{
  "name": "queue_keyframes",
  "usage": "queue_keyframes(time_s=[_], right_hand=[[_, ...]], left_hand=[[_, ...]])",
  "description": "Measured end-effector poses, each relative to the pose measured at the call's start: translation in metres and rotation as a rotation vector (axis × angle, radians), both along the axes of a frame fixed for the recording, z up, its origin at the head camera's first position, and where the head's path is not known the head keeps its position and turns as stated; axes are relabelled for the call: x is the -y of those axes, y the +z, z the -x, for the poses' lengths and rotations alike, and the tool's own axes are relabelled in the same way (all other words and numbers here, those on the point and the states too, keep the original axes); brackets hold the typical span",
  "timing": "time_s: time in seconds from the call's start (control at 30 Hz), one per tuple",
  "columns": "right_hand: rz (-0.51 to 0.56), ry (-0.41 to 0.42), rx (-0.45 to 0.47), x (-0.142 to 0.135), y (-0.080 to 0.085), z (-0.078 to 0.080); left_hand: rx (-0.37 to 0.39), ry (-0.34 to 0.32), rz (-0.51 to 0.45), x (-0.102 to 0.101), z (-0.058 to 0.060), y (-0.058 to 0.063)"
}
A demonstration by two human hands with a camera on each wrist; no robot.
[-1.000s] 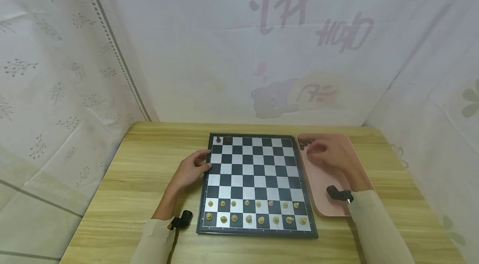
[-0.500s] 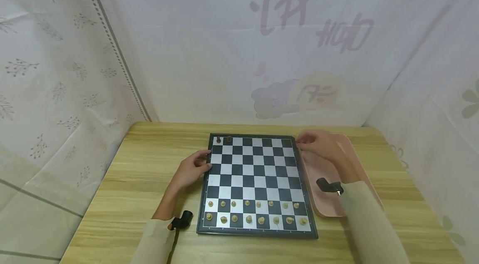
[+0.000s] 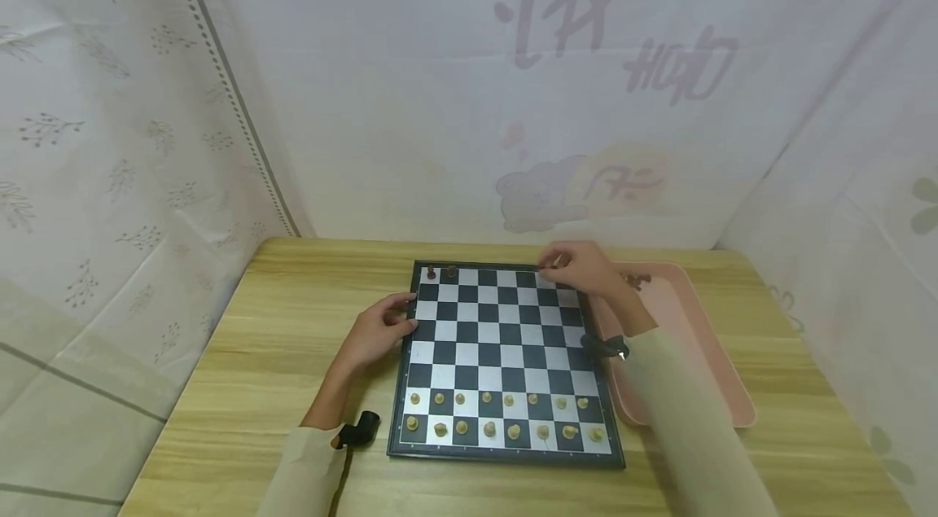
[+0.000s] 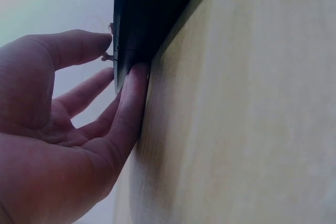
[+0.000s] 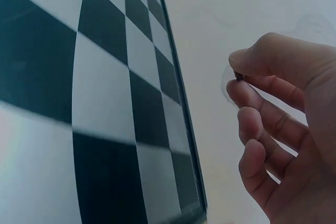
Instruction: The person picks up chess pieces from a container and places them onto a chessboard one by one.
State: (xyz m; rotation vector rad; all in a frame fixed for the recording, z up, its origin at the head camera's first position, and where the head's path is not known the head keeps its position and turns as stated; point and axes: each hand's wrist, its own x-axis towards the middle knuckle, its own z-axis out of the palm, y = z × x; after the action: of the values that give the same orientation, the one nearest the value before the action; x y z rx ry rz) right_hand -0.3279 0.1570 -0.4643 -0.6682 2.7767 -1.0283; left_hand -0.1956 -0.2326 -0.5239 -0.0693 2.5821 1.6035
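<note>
A black-and-white chessboard (image 3: 488, 334) lies on the wooden table. Two dark brown chess pieces (image 3: 431, 273) stand at its far left corner, and two rows of cream chess pieces (image 3: 489, 427) fill its near side. My left hand (image 3: 375, 332) rests against the board's left edge; in the left wrist view its thumb is at the upper rim and a fairly straight finger lies along the side. Over the far right part of the board, my right hand (image 3: 579, 266) pinches a small dark chess piece (image 5: 239, 76) between thumb and index finger. Most of that piece is hidden.
A pink tray (image 3: 721, 362) sits along the board's right side, with some dark chess pieces (image 3: 637, 282) at its far end, partly behind the right hand. A printed white cloth (image 3: 410, 134) hangs behind the table (image 3: 242, 354).
My right hand has moved left from the dark pieces in the pink tray to above the board's far edge, now with a dark chess piece in its fingers. The left hand stays put.
</note>
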Motion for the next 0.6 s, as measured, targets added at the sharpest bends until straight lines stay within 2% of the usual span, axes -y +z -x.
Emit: queue_keyframes(time_s=[0.2,0.6], right_hand=[[-0.008,0.042,0.011,0.024,-0.008,0.011],[-0.015,0.179,0.014,0.068,-0.015,0.021]], left_hand=[[0.003,0.004,-0.002,-0.001,0.001,0.000],[0.000,0.008,-0.010,-0.001,0.001,0.001]])
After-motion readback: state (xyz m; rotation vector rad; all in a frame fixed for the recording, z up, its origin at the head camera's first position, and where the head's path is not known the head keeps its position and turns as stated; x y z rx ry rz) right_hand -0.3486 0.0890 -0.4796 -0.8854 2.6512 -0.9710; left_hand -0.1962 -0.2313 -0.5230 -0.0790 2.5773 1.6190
